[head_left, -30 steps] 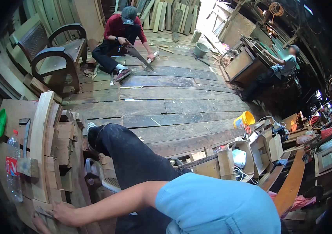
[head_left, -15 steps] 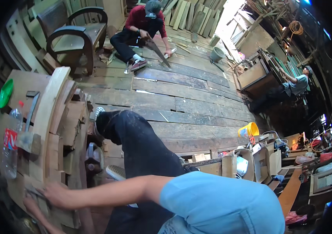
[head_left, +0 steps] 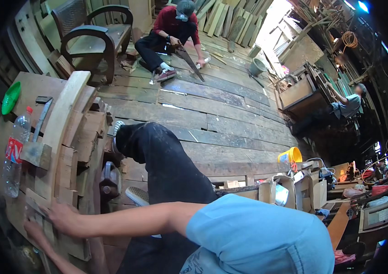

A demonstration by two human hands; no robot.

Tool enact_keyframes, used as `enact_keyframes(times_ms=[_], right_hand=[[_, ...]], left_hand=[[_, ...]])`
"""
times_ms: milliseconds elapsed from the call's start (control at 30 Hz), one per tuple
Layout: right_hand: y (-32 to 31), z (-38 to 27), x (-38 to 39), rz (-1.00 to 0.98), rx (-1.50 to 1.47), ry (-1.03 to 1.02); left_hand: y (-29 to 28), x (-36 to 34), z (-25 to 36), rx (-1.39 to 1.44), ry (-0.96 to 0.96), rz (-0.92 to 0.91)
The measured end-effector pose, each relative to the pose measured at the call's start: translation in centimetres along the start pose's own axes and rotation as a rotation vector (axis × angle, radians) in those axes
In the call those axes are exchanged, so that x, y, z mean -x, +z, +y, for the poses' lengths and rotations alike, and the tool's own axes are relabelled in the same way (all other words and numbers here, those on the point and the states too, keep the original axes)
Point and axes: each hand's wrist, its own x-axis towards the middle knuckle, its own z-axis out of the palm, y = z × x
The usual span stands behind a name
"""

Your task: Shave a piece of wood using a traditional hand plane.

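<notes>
At the lower left, my right hand [head_left: 65, 219] and my left hand [head_left: 35, 230] are close together over the wooden bench [head_left: 13, 150]. Both have their fingers closed around a thin, flat greyish piece [head_left: 33, 204] whose kind is unclear; part of it is hidden by the fingers. Just beyond them a long pale board [head_left: 61, 137] lies lengthwise on stacked timber [head_left: 82, 146]. A squared wood block [head_left: 37, 154] rests against that board. Beside it are a clear plastic bottle [head_left: 17, 153] with a red label and a tool with a dark head and grey shaft [head_left: 43, 116].
A green dish [head_left: 10, 98] sits at the bench's far end. A dark jug [head_left: 110, 180] stands beside my leg. Across the plank floor a person in red [head_left: 173, 32] holds a handsaw [head_left: 189, 61]. Another person [head_left: 349, 102] works at right, beyond a yellow bucket [head_left: 290, 155].
The view has shifted slightly, so the bench and floor sit a little differently. My hands stay together on the flat piece, which now shows more plainly. The far person's saw has barely moved.
</notes>
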Motion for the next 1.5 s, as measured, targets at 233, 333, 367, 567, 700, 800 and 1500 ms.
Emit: enact_keyframes(times_ms=[233, 333, 367, 567, 700, 800, 1500], right_hand=[[-2.3, 0.4, 1.7, -0.116, -0.064, -0.135], [-2.3, 0.6, -0.1, -0.267, 0.03, -0.156], [-1.9, 0.3, 0.7, -0.13, -0.006, -0.111], [-2.2, 0.1, 2.2, -0.015, -0.053, -0.069], [-3.1, -0.6, 3.9, -0.08, -0.115, -0.059], [-0.6, 1.4, -0.8, -0.042, 0.053, -0.104], [-5.8, -0.2, 5.7, 0.077, -0.107, -0.126]], left_hand=[[0.8, -0.3, -3.4, 0.065, 0.015, 0.144], [1.3, -0.6, -2.2, 0.059, 0.03, 0.178], [1.1, -0.2, -2.0, 0.034, 0.054, 0.125], [4.2, -3.2, -7.4, 0.1, 0.161, 0.166], [2.4, -1.9, -7.5, -0.042, 0.017, 0.182], [4.4, -4.1, -5.2, -0.119, 0.003, 0.094], [1.5, 1.1, -1.1, 0.225, 0.103, 0.366]])
